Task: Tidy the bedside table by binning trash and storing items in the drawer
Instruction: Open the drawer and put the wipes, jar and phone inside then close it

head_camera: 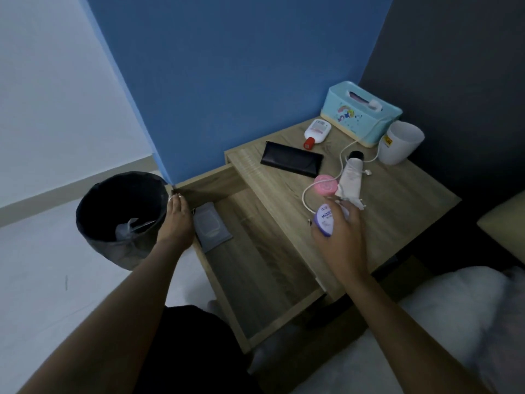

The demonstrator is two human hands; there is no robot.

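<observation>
The wooden bedside table (pixel 397 200) has its drawer (pixel 261 268) pulled far out. My left hand (pixel 177 220) rests on the drawer's front rim near its far corner. A grey wipes pack (pixel 211 227) lies inside the drawer beside that hand. My right hand (pixel 339 237) holds a purple-and-white tube (pixel 324 220) above the table's front edge. On the tabletop lie a black case (pixel 291 162), a pink round compact (pixel 326 185), a white pouch with a black cap (pixel 350 177), a white cable (pixel 341 163) and a white bottle with a red cap (pixel 316 133).
A black bin (pixel 113 200) with crumpled trash inside stands on the floor left of the drawer. A teal tissue box (pixel 360 115) and a white cup (pixel 400 143) sit at the table's back right. A white bed (pixel 454 322) lies at the right.
</observation>
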